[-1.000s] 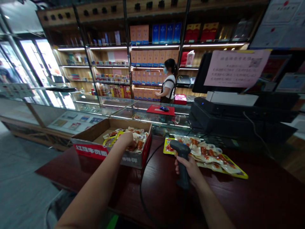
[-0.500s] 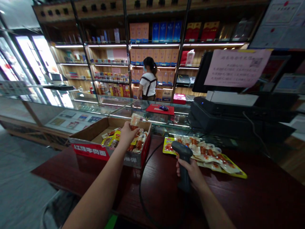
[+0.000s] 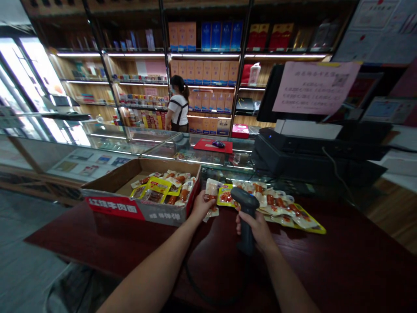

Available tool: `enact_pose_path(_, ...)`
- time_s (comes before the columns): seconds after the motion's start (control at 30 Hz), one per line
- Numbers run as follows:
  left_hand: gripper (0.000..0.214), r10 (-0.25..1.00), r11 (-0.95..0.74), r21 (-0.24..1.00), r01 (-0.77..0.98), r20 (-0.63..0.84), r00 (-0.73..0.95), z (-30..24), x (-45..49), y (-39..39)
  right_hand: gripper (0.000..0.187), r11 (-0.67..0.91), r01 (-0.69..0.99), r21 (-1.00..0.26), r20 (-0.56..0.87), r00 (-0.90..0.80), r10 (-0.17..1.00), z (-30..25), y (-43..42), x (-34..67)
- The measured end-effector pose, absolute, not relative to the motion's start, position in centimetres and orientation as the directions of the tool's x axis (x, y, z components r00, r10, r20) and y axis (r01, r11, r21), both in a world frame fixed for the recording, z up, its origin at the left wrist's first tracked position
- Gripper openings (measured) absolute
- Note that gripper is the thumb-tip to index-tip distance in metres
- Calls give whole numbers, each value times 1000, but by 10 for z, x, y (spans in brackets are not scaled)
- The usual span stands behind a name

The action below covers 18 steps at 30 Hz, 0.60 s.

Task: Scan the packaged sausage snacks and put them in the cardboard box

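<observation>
My left hand (image 3: 202,206) is closed on a clear-and-white snack packet (image 3: 211,190) with something reddish-brown inside, held just right of the cardboard box (image 3: 112,209). Inside that box lie several yellow packets (image 3: 157,190) and sealed sausage-like snacks (image 3: 184,191). My right hand (image 3: 254,227) grips a dark barcode scanner (image 3: 246,219) by its handle, its head pointing toward the left hand's side. Behind the scanner, a pile of sealed snack packets (image 3: 280,202) rests over yellow packaging (image 3: 312,224) on the dark red table (image 3: 215,256).
A glass display counter (image 3: 156,148) runs behind the table, with a mouse (image 3: 218,144) on a red mat (image 3: 202,147). At right stand a monitor (image 3: 267,98) and a black printer-like machine (image 3: 286,152). A person (image 3: 178,106) stands by the shelves.
My left hand has carried the snack packet out of the box, rightward and down toward the scanner. The scanner stays in my right hand. The view has shifted, and the person appears farther left.
</observation>
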<state>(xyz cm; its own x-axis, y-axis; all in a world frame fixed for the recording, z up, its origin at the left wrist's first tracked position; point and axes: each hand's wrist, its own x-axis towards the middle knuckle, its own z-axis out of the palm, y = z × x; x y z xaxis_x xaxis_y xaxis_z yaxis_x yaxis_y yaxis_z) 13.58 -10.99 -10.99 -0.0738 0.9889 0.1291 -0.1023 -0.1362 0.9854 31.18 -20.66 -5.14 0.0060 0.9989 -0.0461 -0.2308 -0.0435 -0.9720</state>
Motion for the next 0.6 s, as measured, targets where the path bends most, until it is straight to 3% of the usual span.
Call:
enact_pose_path(0.17,31,981,-193,973,-128,193,-18,-111,134,-109,35,-38,-222,-974,-34,-25,999,-50,-208,311)
enact_pose_path(0.43,32,984,-179,977,-116,178,-17,-109,136,-111,34,-38,-204,-978,-33,-32,999,-52,-207,311)
enact_pose_path(0.6,30,989,-148,989,15,148,-26,-106,134,-113,32,-56,-201,-978,-47,-49,998,-49,-209,310)
